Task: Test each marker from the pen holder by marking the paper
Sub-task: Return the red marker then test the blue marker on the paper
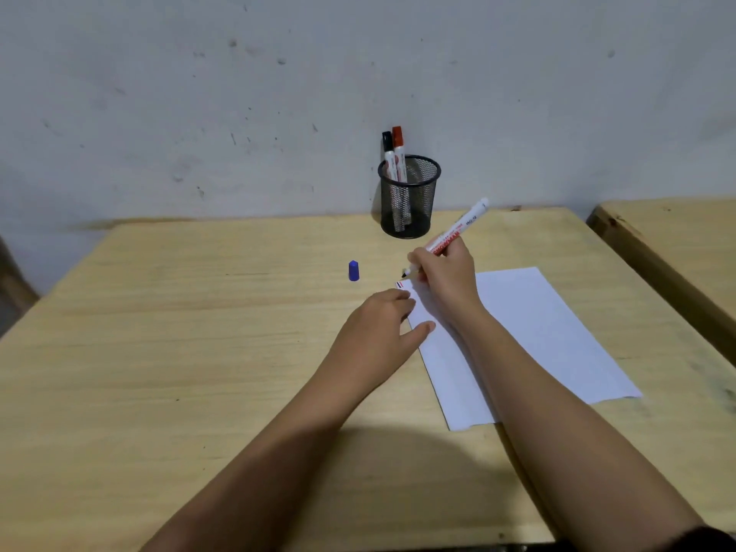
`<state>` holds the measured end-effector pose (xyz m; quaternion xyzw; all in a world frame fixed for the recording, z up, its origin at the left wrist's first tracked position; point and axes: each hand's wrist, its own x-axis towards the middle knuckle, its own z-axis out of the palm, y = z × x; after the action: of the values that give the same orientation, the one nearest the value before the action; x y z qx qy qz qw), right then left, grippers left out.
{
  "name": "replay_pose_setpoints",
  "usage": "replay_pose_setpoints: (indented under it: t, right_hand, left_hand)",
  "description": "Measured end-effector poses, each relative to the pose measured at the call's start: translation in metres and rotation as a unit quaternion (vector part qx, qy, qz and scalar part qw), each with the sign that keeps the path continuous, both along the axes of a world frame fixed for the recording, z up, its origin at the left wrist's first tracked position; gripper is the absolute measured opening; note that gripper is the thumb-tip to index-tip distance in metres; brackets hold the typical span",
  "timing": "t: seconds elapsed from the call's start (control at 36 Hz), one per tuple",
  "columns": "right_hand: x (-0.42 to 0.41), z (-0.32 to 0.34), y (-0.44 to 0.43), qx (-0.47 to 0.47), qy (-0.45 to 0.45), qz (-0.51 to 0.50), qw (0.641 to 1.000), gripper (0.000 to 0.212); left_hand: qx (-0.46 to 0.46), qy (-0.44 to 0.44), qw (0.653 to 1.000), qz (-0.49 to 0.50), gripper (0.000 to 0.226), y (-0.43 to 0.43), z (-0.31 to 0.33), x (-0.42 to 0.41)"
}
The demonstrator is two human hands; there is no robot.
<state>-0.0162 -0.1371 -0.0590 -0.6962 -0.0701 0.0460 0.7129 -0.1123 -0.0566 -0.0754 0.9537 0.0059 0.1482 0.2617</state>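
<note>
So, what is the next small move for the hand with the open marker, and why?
Probably lower the tip onto the paper and draw a short stroke. The right hand holds the uncapped marker just above the sheet's far corner, beside the existing marks. The left hand already steadies the sheet. The blue cap stands on the table.

Blue cap (353, 271) alone obstructs open left tabletop (179, 332)

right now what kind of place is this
Probably a plain classroom or study room: a bare wooden desk, a second desk beside it, a scuffed white wall, and a mesh pen holder.
</note>
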Motion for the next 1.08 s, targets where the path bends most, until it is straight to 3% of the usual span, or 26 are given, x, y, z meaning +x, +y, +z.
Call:
replay_pose_setpoints:
  t: [0.92, 1.08]
  right_hand:
    - [0.0040, -0.0043, 0.0035, -0.071, -0.035, 0.025, 0.997, 0.013]
    - [0.0057, -0.0032, 0.0012, -0.031, -0.017, 0.015, 0.999, 0.020]
  left_hand:
    - [0.004, 0.044, 0.999, 0.019, 0.043, -0.0039, 0.0091, -0.0031]
    - [0.003, 0.042, 0.999, 0.016, 0.044, -0.0027, 0.0079, -0.0020]
